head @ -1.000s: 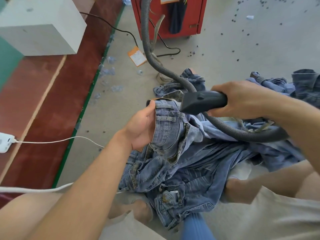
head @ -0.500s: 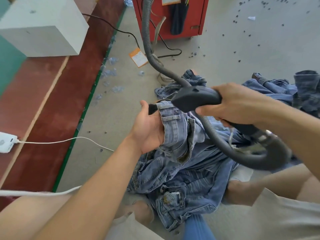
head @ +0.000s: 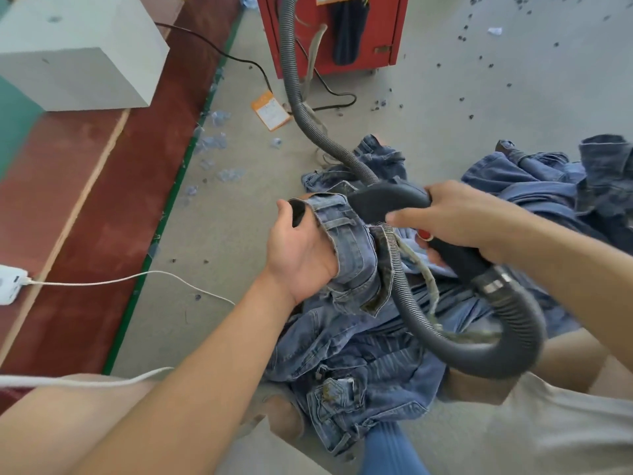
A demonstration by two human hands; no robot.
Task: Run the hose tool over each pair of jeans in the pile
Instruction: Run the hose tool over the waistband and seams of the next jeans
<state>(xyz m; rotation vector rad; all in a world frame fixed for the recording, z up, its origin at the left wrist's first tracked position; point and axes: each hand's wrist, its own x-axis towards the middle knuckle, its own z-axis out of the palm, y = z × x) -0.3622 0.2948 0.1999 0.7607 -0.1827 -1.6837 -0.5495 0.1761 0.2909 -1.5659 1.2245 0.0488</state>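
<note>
Grey floor [head: 445,108] | left hand [head: 298,248] grips jeans [head: 346,241] — holds them up | right hand [head: 459,221] grips hose tool [head: 387,200] — to rub them

Left hand [head: 301,255] clenched, palm up; right hand [head: 459,221] closed in grip, forefinger extended.

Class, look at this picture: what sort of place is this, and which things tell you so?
Probably a garment workshop floor. Jeans lie heaped on a bare concrete floor, a ribbed hose runs from a red machine, and dark scraps litter the ground.
</note>
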